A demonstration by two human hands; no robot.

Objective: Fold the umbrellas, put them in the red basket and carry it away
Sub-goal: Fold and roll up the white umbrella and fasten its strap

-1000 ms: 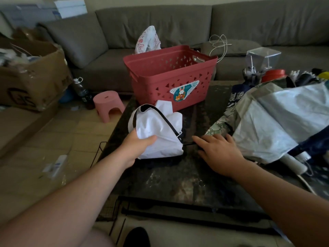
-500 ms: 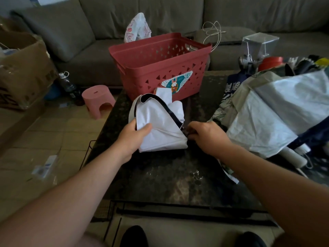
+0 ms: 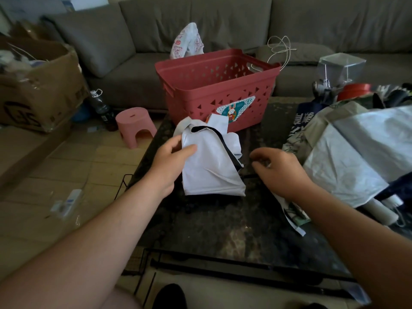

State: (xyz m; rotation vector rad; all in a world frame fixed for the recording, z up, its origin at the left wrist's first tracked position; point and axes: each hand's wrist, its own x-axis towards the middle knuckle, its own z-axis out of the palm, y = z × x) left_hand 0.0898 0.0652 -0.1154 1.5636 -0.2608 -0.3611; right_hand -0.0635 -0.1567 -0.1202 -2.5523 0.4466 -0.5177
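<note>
White folded umbrella [image 3: 211, 166], black-trimmed, lying on the dark table [image 3: 223, 219] just in front of the red basket [image 3: 218, 85]. It is gripped at its near-left side by the left hand [image 3: 169, 161], thumb over the cloth. The right hand [image 3: 281, 172], held against the bundle's edge 0.5 s ago, has been drawn clear; its fingers are loosely curled and nothing is held. Judged: 1 umbrella ready for transfer; others [image 3: 347, 152] remain unfolded at right.
</note>
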